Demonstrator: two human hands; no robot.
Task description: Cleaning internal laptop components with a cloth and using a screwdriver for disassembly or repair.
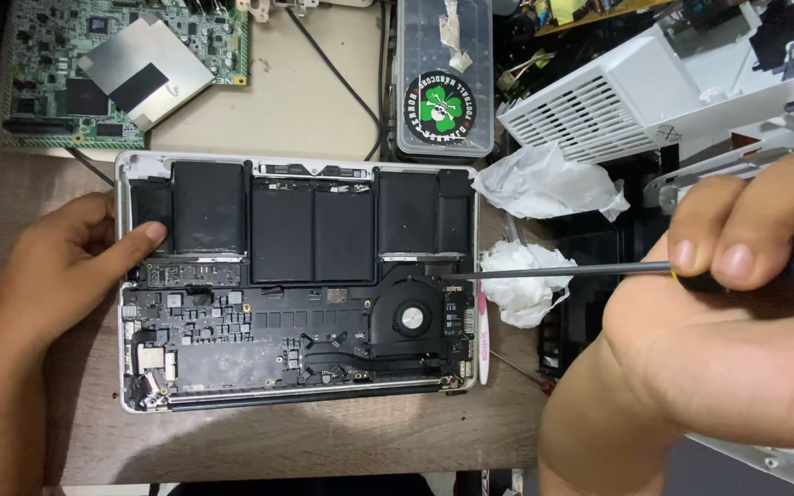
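An opened laptop [296,285] lies flat on the wooden bench [323,441], its bottom cover off, so the black battery cells [310,234] along the far side and the dark board [232,340] with a round fan [409,319] on the near side are bare.

The left hand [62,266] rests at the laptop's left edge. Its fingers are loosely curled and hold nothing; the thumb [140,239] presses on the left battery cell, just above the board.

The right hand [737,331] is close to the camera, off to the right of the laptop. Its fingers are closed around the black and yellow handle of a screwdriver [562,271]. The thin shaft runs leftward, nearly level, and its tip sits at the laptop's right side, just above the fan, by the corner of the right battery cell.

Between the right hand and the laptop, two crumpled white tissues [526,285] lie under and beside the shaft, and a pink-and-white tool [482,340] lies along the laptop's right edge. Beyond the laptop sit a green circuit board [48,73] with a metal shield, a clear plastic box [443,83] with a round sticker, and a black cable [337,78] between them. A white vented housing [618,101] crowds the far right.
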